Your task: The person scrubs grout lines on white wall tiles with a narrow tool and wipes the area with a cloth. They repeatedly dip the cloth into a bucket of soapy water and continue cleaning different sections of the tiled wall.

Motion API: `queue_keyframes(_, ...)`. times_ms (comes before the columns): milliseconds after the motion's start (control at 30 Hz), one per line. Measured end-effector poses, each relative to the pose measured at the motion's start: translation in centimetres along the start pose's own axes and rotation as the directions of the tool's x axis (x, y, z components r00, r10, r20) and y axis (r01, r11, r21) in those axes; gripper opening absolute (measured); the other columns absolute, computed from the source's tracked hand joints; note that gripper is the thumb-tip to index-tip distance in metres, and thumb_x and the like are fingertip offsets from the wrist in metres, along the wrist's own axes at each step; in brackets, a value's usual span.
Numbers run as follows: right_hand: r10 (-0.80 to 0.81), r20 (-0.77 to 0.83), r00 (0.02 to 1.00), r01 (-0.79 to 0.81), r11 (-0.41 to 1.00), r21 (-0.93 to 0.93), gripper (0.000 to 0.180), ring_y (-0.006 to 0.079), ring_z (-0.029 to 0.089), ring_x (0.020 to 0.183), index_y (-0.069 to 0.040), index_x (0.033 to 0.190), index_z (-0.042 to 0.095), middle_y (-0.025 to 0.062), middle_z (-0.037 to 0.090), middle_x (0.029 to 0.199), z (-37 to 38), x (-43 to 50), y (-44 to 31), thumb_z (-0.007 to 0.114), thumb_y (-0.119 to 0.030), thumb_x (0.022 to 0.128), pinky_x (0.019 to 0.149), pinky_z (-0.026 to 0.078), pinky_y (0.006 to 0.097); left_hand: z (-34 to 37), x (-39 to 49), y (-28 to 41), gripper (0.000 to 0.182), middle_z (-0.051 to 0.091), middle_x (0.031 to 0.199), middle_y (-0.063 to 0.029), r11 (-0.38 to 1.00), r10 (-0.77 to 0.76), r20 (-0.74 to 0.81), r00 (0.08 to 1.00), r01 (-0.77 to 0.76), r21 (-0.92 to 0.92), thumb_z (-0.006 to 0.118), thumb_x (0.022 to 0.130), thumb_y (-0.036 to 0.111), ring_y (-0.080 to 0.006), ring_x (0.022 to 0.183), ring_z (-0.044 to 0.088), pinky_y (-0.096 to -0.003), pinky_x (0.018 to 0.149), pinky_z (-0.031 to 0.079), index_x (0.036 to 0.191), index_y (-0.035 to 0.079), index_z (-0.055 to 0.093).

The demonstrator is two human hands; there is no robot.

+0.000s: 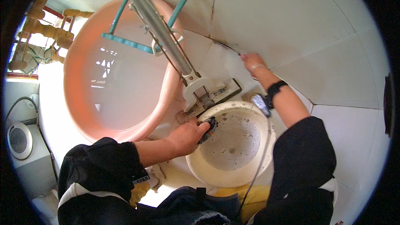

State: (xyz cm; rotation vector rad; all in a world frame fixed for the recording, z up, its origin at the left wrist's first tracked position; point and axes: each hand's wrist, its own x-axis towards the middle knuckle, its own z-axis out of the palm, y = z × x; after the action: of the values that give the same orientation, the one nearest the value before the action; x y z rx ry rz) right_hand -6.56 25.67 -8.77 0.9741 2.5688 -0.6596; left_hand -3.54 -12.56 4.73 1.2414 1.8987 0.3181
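My left hand (187, 136) holds a dark, bunched cloth (207, 129) at the left rim of a cream plastic basin (195, 168). Cloudy, bubbly water with dark specks fills the basin. My right hand (253, 62) reaches to the tiled corner and grips a thin dark tool (229, 47), whose kind I cannot tell; its far end lies along the dirty joint between wall and floor tiles. A small device (261, 104) with a cable is strapped to my right wrist by a black band.
A large pink tub (168, 90) of water stands at the left. A metal-handled squeeze mop (156, 25) leans between tub and basin, its head (206, 100) on the floor. A teal plastic rack (128, 42) overhangs the tub. A front-loading washing machine (29, 143) is at far left.
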Motion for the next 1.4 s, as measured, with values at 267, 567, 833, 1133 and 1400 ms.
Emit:
queue_keyframes(267, -0.160, 0.068, 0.985, 0.159, 0.987, 0.022, 0.040, 0.0300, 0.067, 0.094, -0.010, 0.100, 0.073, 0.0172, 0.070, 0.104, -2.2, -1.5, 8.6, 0.053, -0.044, 0.096, 0.086, 0.050, 0.0390, 1.4, 0.1, -1.7, 0.030, 0.057, 0.093, -0.0231, 0.990, 0.093, -0.108, 0.990, -0.103, -0.095, 0.065, 0.080, 0.009, -0.0436, 0.090, 0.060, -0.0497, 0.077, 0.050, 0.108, 0.008, 0.052)
queue_keyframes(567, -0.041, -0.031, 0.999, 0.045, 0.985, 0.167, 0.040, 0.0325, 0.067, 0.090, -0.010, 0.099, 0.074, 0.0176, 0.071, 0.095, 0.5, 2.5, 1.2, 0.053, -0.044, 0.096, 0.084, 0.051, 0.0413, 0.8, -0.1, -1.4, 0.034, 0.053, 0.097, -0.0254, 0.992, 0.095, -0.104, 0.990, -0.103, -0.071, 0.065, 0.079, 0.008, -0.0428, 0.090, 0.061, -0.0486, 0.077, 0.052, 0.111, 0.008, 0.052)
queue_keyframes(833, 0.036, -0.104, 0.994, -0.036, 0.999, 0.001, 0.042, 0.0345, 0.065, 0.098, -0.008, 0.104, 0.071, 0.0196, 0.068, 0.103, -3.5, -5.7, 8.0, 0.054, -0.045, 0.095, 0.085, 0.050, 0.0432, 1.7, 0.1, -1.9, 0.033, 0.054, 0.097, -0.0249, 0.991, 0.099, -0.122, 0.988, -0.110, -0.082, 0.064, 0.079, 0.009, -0.0432, 0.091, 0.059, -0.0491, 0.080, 0.050, 0.110, 0.008, 0.053)
queue_keyframes(1133, 0.266, -0.077, 0.961, -0.262, 0.963, 0.058, 0.039, 0.0346, 0.066, 0.094, -0.015, 0.101, 0.074, 0.0174, 0.070, 0.099, -3.0, -3.2, 4.9, 0.054, -0.048, 0.094, 0.082, 0.050, 0.0399, 1.0, 0.0, -1.4, 0.034, 0.051, 0.103, -0.0273, 0.990, 0.125, -0.133, 0.983, -0.133, -0.050, 0.057, 0.081, 0.004, -0.0436, 0.090, 0.061, -0.0479, 0.079, 0.051, 0.115, 0.008, 0.051)
queue_keyframes(1400, -0.072, -0.110, 0.991, 0.102, 0.946, 0.306, 0.036, 0.0270, 0.067, 0.090, -0.007, 0.101, 0.073, 0.0168, 0.071, 0.100, -1.1, -6.0, 8.2, 0.056, -0.037, 0.095, 0.082, 0.050, 0.0369, 0.3, 0.1, -0.7, 0.040, 0.052, 0.100, -0.0262, 0.997, 0.070, -0.068, 0.995, -0.072, -0.032, 0.066, 0.077, 0.008, -0.0440, 0.090, 0.060, -0.0492, 0.078, 0.051, 0.114, 0.009, 0.051)
